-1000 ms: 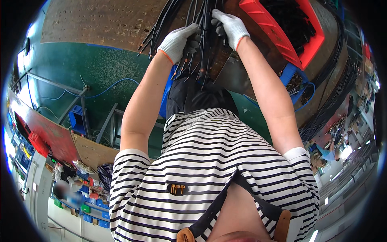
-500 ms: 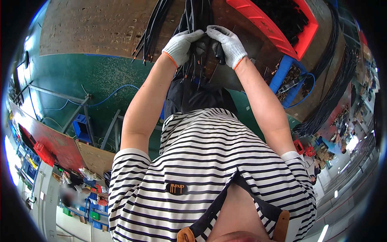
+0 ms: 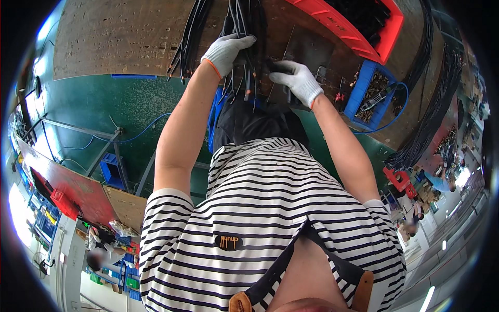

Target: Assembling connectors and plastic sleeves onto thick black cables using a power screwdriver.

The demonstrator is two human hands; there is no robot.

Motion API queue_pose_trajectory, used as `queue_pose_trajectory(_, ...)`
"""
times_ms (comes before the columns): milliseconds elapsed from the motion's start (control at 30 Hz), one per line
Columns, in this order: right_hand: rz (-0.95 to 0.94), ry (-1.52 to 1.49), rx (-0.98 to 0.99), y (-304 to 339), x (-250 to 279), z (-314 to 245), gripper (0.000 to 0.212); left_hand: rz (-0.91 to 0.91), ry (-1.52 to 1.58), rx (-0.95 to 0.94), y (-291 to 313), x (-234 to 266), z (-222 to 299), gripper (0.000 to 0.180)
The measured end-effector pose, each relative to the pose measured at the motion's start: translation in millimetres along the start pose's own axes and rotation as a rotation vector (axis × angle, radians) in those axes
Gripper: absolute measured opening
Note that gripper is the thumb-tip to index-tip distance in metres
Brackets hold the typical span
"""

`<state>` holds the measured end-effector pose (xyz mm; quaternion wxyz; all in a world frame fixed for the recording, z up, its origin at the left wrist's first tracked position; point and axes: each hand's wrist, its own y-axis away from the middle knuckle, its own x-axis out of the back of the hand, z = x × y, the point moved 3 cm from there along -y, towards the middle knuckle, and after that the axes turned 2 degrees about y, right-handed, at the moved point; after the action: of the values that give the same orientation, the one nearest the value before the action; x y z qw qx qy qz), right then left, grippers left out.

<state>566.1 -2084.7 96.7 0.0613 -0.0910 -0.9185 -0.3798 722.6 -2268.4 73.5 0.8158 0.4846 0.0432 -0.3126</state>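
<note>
Cables (image 3: 240,18) lie in a bunch at the table's near edge in the head view, the only one, their bare tips pointing toward the person's lap. Half a second ago both gloved hands met over this bunch; now the right hand (image 3: 297,81) has drawn off to the right and stands apart from it, while the left hand (image 3: 224,53) stays at the strands. The bunch is thus left to one hand.

The left hand is curled round some of the cables, thumb laid across them. The right hand is partly bent, with a dark piece (image 3: 289,94) showing beneath it; whether the fingers grip that piece cannot be told, as the glove covers most of it.

Counted, there are two gloves, both white with orange cuffs, and two cable bunches on the near part of the table (image 3: 119,41): the handled one and a side bunch (image 3: 192,36) to its left. The strands overlap too much to number. One red bin (image 3: 358,46) holds black parts (image 3: 358,15), and one blue tray (image 3: 355,92) near it holds small brass-coloured bits (image 3: 378,83); neither heap can be counted. One blue hose (image 3: 406,99) loops beside the tray.
</note>
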Motion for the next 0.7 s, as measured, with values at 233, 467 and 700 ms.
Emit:
queue_pose_trajectory(233,-0.053,0.144,-0.024,53.5,17.6,30.0,0.061,-0.002,0.175,-0.124,-10.6,-2.9,-8.0,0.023)
queue_pose_trajectory(467,-0.077,0.073,-0.066,69.8,23.8,38.6,0.059,-0.028,0.227,-0.174,-14.2,-13.3,-11.0,0.018)
queue_pose_trajectory(700,-0.087,-0.143,-0.125,74.0,25.5,35.1,0.058,-0.016,0.206,-0.174,-11.9,-16.8,-6.0,0.019)
